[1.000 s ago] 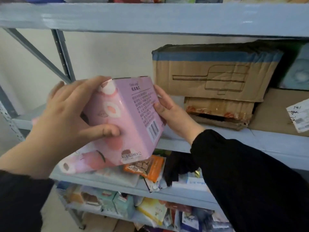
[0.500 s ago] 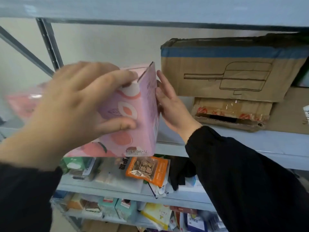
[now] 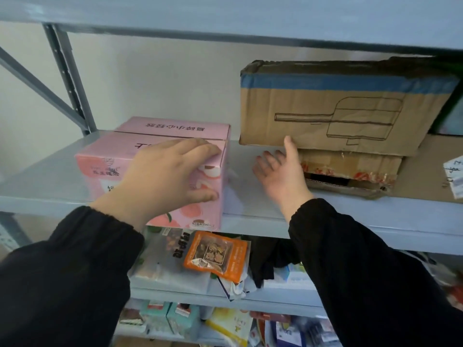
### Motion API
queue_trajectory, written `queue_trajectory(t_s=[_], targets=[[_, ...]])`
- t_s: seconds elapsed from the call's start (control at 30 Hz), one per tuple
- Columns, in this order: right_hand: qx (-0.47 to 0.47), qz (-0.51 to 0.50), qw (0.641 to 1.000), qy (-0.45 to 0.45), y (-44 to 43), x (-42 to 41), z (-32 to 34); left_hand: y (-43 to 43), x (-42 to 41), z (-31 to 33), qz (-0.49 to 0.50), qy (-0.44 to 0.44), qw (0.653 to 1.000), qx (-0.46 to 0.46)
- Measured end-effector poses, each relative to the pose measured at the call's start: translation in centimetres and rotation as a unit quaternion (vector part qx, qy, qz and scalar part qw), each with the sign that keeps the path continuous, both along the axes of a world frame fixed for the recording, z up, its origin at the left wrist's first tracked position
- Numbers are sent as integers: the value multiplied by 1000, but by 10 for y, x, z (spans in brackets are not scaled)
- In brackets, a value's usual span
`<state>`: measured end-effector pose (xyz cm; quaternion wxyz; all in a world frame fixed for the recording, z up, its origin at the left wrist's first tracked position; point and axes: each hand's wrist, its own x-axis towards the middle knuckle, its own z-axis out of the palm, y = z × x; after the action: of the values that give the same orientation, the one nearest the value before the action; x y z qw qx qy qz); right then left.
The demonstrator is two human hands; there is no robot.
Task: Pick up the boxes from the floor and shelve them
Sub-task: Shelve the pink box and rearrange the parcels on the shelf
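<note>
Pink box stands at the front edge of the shelf, left of the cardboard box. Left grip is released, fingers flat across the box's top front corner. Right grip is released, over bare shelf between the two boxes.

1. I've got a pale, plain wall straight beyond the left hand, softly and evenly lit.
2. A grey-blue shelf board runs under it and the right hand; an upper board spans overhead.
3. Up-left of the left hand: a grey upright post and a diagonal brace.
4. Below both hands, a lower shelf tier.
</note>
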<state>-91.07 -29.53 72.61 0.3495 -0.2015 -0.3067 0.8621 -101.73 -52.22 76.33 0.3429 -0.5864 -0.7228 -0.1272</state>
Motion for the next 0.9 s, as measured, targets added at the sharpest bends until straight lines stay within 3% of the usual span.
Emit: queue_trajectory(t_s=[0.17,0.4,0.9], targets=[[-9,2,999,54,-4,-6,20,13,2,1,4,14,1000,6],[-2,-17,998,53,-8,-5,41,30,0,0,-12,-2,1000,13],[49,-17,998,-37,-19,25,54,94,20,1,-17,-11,1000,8]])
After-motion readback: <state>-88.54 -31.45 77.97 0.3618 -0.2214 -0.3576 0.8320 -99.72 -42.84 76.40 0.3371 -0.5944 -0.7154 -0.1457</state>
